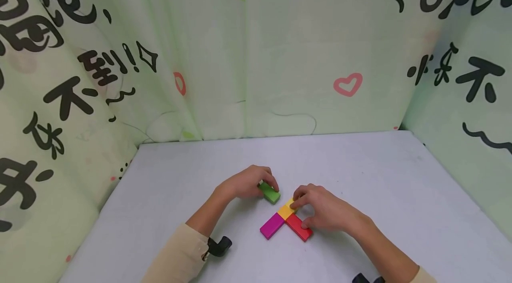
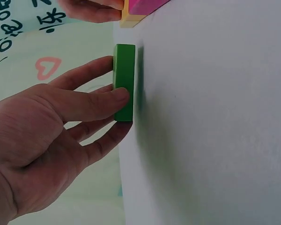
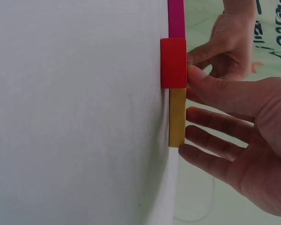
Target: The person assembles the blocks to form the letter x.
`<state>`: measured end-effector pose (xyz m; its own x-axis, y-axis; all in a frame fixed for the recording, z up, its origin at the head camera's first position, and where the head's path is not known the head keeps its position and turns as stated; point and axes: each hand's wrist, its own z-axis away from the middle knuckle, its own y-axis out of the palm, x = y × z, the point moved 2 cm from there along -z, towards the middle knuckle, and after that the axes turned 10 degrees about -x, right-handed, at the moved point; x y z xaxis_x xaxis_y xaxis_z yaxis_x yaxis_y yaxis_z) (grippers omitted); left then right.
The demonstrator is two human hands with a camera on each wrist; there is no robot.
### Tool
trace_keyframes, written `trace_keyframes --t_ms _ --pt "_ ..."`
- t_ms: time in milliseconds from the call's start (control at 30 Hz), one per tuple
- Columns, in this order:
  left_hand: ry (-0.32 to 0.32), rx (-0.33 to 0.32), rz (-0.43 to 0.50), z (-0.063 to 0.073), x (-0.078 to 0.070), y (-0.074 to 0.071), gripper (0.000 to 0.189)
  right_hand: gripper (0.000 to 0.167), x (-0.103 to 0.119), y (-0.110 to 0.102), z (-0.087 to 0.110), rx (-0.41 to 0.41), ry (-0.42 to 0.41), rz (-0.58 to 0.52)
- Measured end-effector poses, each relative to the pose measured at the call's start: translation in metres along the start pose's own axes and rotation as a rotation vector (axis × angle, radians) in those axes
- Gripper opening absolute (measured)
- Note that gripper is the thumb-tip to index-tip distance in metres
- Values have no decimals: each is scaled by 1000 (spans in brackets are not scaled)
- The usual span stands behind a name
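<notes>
My left hand (image 1: 251, 181) pinches a green rectangular block (image 1: 269, 193), with the thumb lying on its side in the left wrist view. A narrow shadow gap there sets the block apart from the table. Just to the right, a yellow block (image 1: 285, 211), a purple block (image 1: 272, 226) and a red block (image 1: 298, 229) lie touching one another on the table. Across the yellow and red blocks reaches my right hand (image 1: 326, 208). Its fingertips rest on the yellow block and its thumb on the red one; its fingers look fairly straight in the right wrist view.
A white-covered table (image 1: 192, 163) carries the blocks. Pale green curtains (image 1: 280, 52) with black writing and hearts stand behind it and at both sides. A black strap device (image 1: 219, 246) sits on the left wrist.
</notes>
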<state>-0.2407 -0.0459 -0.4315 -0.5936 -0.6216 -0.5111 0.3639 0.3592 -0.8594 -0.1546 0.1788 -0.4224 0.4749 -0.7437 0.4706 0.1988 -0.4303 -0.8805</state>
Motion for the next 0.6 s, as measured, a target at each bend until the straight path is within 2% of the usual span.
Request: trace_keyframes --t_ms 233,600 --pt "3 14 -4 4 -9 4 28 34 0 0 1 3 -8 -7" --pt "28 21 -26 5 -12 10 29 35 0 1 0 2 9 4"
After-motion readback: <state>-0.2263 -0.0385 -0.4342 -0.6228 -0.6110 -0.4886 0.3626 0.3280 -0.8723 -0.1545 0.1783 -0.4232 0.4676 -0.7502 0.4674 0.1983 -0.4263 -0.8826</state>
